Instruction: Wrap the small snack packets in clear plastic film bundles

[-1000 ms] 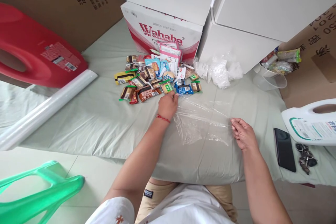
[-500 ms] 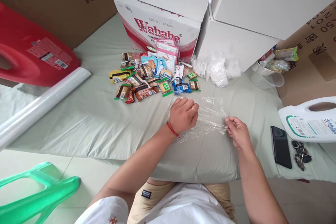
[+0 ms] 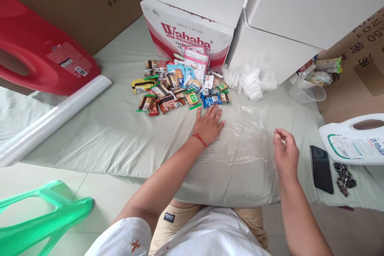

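Note:
A clear plastic bag [image 3: 243,140] lies spread and wrinkled on the green sheet. My left hand [image 3: 208,124] rests palm down across its left part, fingers stretched out and spread. To the right of the bag, apart from its edge, my right hand [image 3: 285,148] is raised with loosely bent fingers and nothing visible in it. Just beyond my left fingertips is a pile of wrapped snacks [image 3: 172,106], with a blue snack packet [image 3: 211,100] closest. Crumpled clear plastic bags [image 3: 253,82] sit behind the spread one.
A Wahaha carton [image 3: 189,32] and white cabinets [image 3: 270,48] stand behind. At left are a red jug [image 3: 39,48] and a plastic roll [image 3: 60,116]. A clear cup [image 3: 307,90], white bottle [image 3: 354,140], phone [image 3: 321,169] and keys [image 3: 345,178] sit at right. A green stool [image 3: 51,212] stands lower left.
My left hand has gone from a curled fist to lying flat. My right hand has let go of the bag's right edge and moved right. The bag lies flatter and wider.

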A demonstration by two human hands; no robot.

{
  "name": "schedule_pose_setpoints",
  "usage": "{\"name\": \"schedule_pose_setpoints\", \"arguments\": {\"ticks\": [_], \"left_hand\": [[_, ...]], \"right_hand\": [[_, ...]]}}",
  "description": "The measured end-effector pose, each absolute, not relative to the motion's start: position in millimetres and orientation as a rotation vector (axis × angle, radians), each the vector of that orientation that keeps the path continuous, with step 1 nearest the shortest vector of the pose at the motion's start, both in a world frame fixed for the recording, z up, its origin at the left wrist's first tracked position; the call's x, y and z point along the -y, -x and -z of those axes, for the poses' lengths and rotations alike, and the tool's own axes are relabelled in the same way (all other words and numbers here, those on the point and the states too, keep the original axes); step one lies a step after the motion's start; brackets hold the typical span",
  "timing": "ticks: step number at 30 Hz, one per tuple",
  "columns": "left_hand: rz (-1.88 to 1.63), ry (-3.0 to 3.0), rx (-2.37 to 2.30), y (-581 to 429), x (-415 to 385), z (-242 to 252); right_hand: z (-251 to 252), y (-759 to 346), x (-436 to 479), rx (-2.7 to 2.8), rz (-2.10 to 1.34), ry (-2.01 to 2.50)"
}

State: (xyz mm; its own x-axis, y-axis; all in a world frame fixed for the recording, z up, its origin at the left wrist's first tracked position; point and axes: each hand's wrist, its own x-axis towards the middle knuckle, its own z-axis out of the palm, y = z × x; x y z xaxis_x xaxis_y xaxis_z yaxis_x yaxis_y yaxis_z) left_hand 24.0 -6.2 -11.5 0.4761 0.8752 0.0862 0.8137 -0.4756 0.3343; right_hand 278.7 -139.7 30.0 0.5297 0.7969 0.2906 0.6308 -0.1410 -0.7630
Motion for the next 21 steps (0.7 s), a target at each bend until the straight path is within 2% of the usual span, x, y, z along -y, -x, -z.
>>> {"name": "schedule_pose_setpoints", "arguments": {"ticks": [3,7,11,15,18,21], "left_hand": [[-0.367,-2.474,-1.441,-24,6,9],[-0.391,-2.454,-1.461,-23,11,6],[-0.386,-2.445,-1.476,-16,20,4],[-0.371,-2.466,-1.449,-6,26,6],[-0.378,-2.478,-1.437,-4,26,9],[-0.395,-2.477,-1.436,-5,24,11]], "right_hand": [[-42,-258,160,1.824,-0.199,1.754],[-34,-257,193,2.301,-0.458,1.705],[-19,-284,228,2.366,-0.557,1.725],[-29,-303,241,2.312,-0.696,1.755],[-54,-301,218,2.231,-0.841,1.790],[-80,-283,162,2.106,-0.788,1.844]]}}
